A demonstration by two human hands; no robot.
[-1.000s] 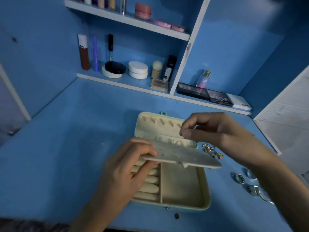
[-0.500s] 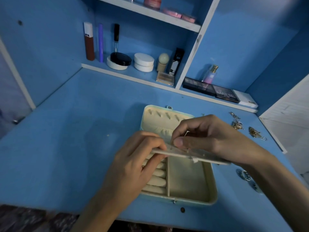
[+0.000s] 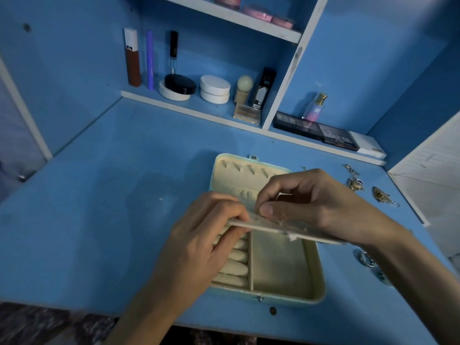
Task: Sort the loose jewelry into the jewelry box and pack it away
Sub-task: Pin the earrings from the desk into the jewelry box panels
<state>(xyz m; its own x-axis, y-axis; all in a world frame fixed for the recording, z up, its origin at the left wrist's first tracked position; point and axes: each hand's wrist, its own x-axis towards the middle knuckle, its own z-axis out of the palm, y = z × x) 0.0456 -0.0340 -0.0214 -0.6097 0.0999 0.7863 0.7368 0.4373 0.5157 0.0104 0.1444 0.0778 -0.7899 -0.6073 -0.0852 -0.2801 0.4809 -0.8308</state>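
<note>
- Cream-lined jewelry box [image 3: 319, 282] is lying open on the blue tabletop [image 3: 112, 195], front edge nearest. No jewelry is showing on the ring rolls [image 3: 236, 267] or in the open compartment [image 3: 278, 265].
- Rings [image 3: 364, 260] are lying loose on the tabletop, just beside the right forearm and outside the box.
- Left hand [image 3: 199, 240] is pinching the left end of a thin insert panel [image 3: 268, 226], fingers curled round its edge, and is holding it just above the tray.
- Right hand [image 3: 316, 202] is gripping the same panel further right, thumb pressing on it and fingers curled over. Whether it is also pinching a small piece, I cannot tell.
- My read of the step: working on the panel, with sorting barely begun.
- The next move is probably calling for seating the panel level, then freeing one hand for a fine pinch on the rings.
- Chains [image 3: 354, 181] are sitting further back on the right, well apart from the box.
- Shelf [image 3: 189, 108] of cosmetics is standing at the back, not involved.
</note>
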